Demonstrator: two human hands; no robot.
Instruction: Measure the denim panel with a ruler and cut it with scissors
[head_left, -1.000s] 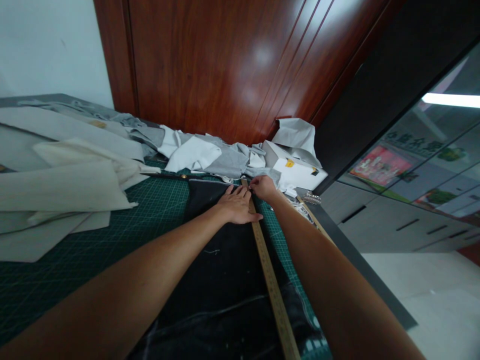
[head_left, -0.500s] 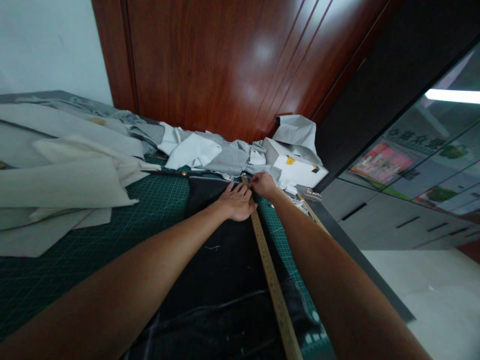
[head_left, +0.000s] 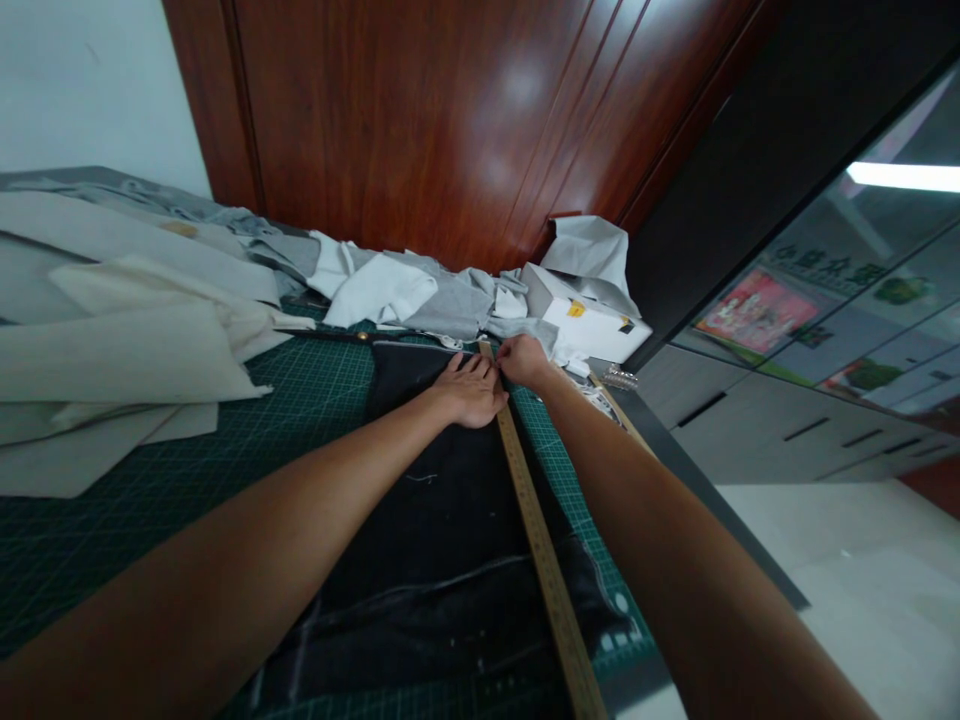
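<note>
Black cloth with thin white lines lies on a green gridded mat. A long wooden ruler runs lengthwise over the cloth near its right side. My left hand lies flat with fingers spread, pressing on the cloth and the ruler near the ruler's far end. Just right of it, at the ruler's edge, my right hand is closed in a pinch; whatever its fingertips hold is too small to make out.
Cream cloth or paper pieces are heaped on the left. White and grey scraps line the far edge beside a white box. A wooden door stands behind; a dark cabinet with glass doors is on the right.
The whole view has shifted slightly, so things sit a little higher and further left. Both hands keep nearly the same places on the ruler and cloth.
</note>
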